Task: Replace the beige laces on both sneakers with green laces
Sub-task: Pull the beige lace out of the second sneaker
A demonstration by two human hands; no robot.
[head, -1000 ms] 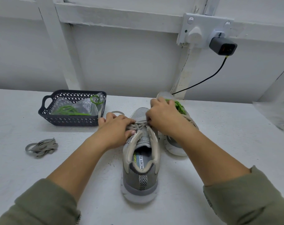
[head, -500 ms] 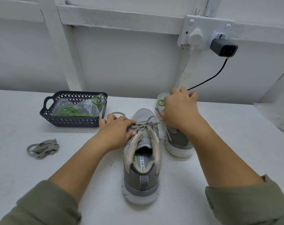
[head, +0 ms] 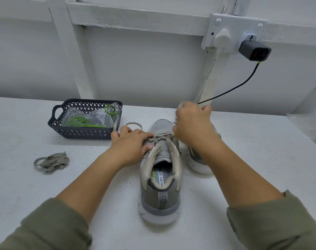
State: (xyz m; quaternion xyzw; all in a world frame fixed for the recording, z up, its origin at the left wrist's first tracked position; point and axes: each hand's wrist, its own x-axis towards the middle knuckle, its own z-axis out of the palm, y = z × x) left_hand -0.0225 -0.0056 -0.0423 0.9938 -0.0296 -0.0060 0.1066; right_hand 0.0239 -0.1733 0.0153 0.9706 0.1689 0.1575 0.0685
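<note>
A grey sneaker stands heel towards me at the table's middle, still threaded with its beige lace. My left hand grips the shoe's left side at the eyelets, and a loop of the lace sticks out beyond its fingers. My right hand is curled and pinches a strand of the beige lace, drawn up and away from the eyelets. The second sneaker sits to the right, mostly hidden behind my right forearm. A loose green lace lies in a clear bag inside the dark basket.
The dark basket stands at the back left. A removed beige lace lies bundled on the table's left. A wall socket with a black charger and its cable sits behind the shoes. A white wall closes the back edge.
My right hand has moved up and back from the eyelets, pulling the beige lace strand out with it. My left hand has stayed on the shoe.
</note>
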